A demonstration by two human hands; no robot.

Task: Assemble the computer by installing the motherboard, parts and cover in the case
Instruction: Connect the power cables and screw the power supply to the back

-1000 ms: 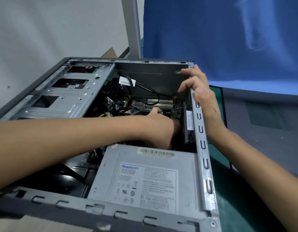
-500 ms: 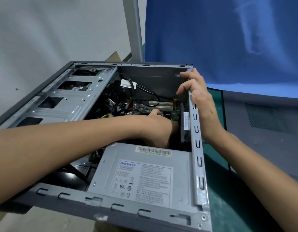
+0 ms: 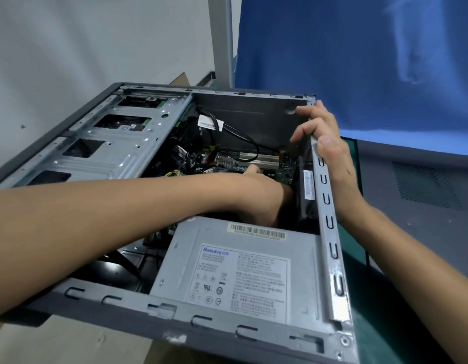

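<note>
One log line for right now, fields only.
left hand: inside case, grip hidden | right hand: grips case rim | power supply: in case | case side: open

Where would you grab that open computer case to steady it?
Probably the computer case by its thin right wall, from outside: the right hand hooks its fingers over that bare rim, clear of the cables and board inside.

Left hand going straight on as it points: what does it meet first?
Likely the black part with a white sticker, just ahead of the left hand inside the grey metal case; depth unclear.
</note>
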